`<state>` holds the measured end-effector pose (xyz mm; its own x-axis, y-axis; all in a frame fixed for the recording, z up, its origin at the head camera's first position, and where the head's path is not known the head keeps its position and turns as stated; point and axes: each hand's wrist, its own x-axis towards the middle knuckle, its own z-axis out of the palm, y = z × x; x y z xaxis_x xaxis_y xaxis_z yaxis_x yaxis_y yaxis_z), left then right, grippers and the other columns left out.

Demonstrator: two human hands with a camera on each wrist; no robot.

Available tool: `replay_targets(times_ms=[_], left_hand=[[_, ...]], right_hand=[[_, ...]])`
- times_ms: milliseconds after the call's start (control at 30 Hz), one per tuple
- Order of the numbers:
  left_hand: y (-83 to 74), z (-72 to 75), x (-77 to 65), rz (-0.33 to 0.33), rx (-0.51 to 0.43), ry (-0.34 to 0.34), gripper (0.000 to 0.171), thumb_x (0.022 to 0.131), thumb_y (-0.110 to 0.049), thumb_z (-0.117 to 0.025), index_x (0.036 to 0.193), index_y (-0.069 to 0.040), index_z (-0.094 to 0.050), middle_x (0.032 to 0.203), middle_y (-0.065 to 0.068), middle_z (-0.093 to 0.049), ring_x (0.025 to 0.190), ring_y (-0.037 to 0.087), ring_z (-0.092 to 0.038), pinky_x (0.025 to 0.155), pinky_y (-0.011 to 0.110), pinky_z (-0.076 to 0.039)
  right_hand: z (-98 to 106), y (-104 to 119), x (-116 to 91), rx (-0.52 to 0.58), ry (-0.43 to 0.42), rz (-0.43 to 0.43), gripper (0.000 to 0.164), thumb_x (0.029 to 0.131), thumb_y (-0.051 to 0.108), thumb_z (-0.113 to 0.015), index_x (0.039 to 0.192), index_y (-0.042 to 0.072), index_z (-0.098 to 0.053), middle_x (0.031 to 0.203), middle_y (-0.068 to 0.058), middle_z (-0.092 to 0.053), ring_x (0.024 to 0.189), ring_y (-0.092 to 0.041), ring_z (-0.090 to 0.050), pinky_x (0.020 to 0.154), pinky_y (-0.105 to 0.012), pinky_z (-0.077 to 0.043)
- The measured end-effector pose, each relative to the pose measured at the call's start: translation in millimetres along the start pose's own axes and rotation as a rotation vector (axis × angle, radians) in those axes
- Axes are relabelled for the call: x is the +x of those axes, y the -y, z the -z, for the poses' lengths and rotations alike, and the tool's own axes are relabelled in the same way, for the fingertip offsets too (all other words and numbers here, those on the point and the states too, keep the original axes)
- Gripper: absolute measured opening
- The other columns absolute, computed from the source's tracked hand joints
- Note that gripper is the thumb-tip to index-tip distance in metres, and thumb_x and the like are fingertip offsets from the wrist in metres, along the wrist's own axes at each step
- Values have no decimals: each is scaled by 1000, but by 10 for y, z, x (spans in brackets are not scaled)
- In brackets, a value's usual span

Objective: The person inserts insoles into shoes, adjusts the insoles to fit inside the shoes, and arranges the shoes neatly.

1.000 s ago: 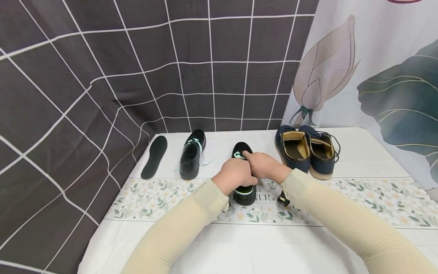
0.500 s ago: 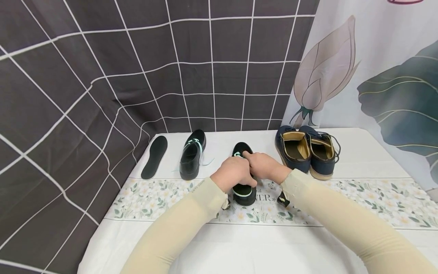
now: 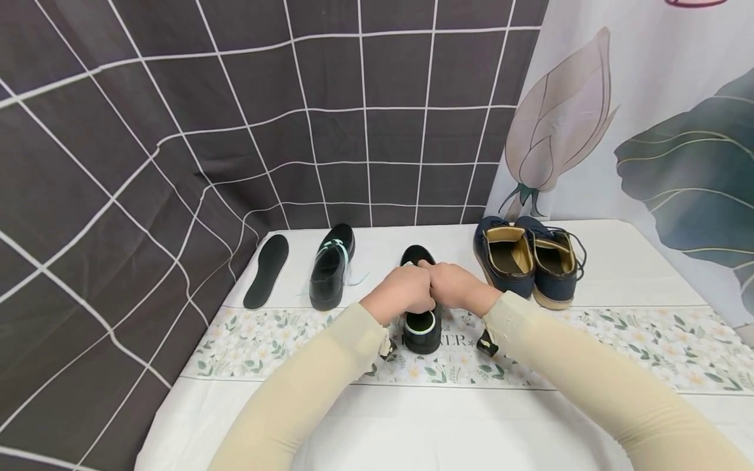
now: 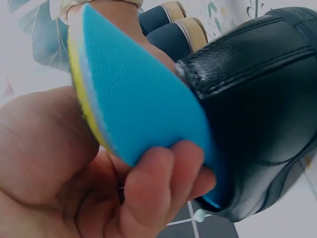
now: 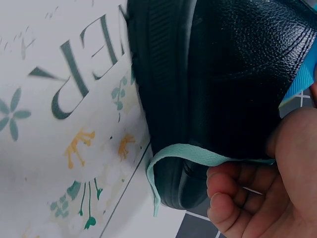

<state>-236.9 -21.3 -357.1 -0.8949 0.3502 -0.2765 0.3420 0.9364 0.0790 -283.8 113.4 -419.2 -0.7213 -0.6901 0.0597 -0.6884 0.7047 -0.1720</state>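
Observation:
My left hand (image 3: pixel 402 291) pinches an insole (image 4: pixel 133 94) with a bright blue underside and a yellow edge, as the left wrist view shows. The insole stands partly inside a black leather lace-up shoe (image 3: pixel 421 340), its free end outside the opening. My right hand (image 3: pixel 456 285) grips the front of the same shoe near its mint-green lace (image 5: pixel 188 151). In the right wrist view its thumb lies on the shoe and its fingers curl beside the lace. Both hands hide the shoe's middle in the head view.
A matching black shoe (image 3: pixel 327 281) with a mint lace stands left, beside a flat black insole (image 3: pixel 266 271). Two navy shoes (image 3: pixel 506 261) with tan linings stand at right. A dark gridded cloth (image 3: pixel 394 131) hangs behind the white flowered table (image 3: pixel 259 350).
My left hand has moved slightly forward and away from the heel, so more of the shoe's heel opening shows. My right hand stays nearly in place.

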Motion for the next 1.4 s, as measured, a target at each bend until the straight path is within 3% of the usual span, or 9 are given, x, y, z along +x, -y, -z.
replay_targets(times_ms=[133, 267, 533, 800, 1200, 1400], left_hand=[[20, -35, 37, -13, -23, -53, 19, 94, -26, -64, 101, -12, -75, 102, 6, -71, 75, 18, -64, 62, 28, -52], [9, -70, 70, 3, -17, -85, 16, 93, -25, -65, 97, -14, -75, 99, 5, -71, 80, 18, -63, 67, 29, -52], [-35, -88, 121, 18, -16, -132, 12, 94, -21, -65, 95, -14, -75, 88, 3, -69, 73, 16, -61, 65, 28, -52], [7, -172, 157, 41, -11, -142, 13, 96, -22, -63, 95, -13, -73, 88, 4, -69, 75, 17, -63, 65, 28, -51], [48, -259, 162, 20, -27, -194, 13, 96, -17, -63, 87, -13, -72, 80, 3, -68, 77, 18, -65, 66, 29, -51], [85, -314, 111, -18, 8, -229, 24, 95, -27, -64, 74, -17, -68, 73, 0, -65, 72, 18, -65, 61, 30, -51]], right_hand=[[2, -3, -2, 35, -11, -12, 17, 102, 10, -48, 117, 4, -54, 78, -7, -61, 68, -22, -63, 61, -39, -49], [-4, -5, -5, 50, -18, -4, 27, 101, 9, -50, 127, 1, -55, 77, -7, -62, 68, -23, -63, 62, -38, -49], [26, -29, -35, 71, -54, -2, 38, 100, 6, -52, 137, -2, -54, 87, -14, -67, 76, -26, -66, 65, -40, -52], [8, -27, -9, 134, 1, -40, 20, 105, 13, -42, 119, 4, -53, 69, -2, -53, 63, -17, -54, 62, -35, -43], [-10, -51, 6, 139, 5, -55, 7, 104, 14, -42, 104, 8, -47, 75, -4, -54, 67, -19, -56, 63, -37, -44], [0, -40, 8, 112, -6, -23, 9, 105, 14, -40, 99, 8, -44, 68, -2, -49, 61, -17, -53, 60, -35, -42]])
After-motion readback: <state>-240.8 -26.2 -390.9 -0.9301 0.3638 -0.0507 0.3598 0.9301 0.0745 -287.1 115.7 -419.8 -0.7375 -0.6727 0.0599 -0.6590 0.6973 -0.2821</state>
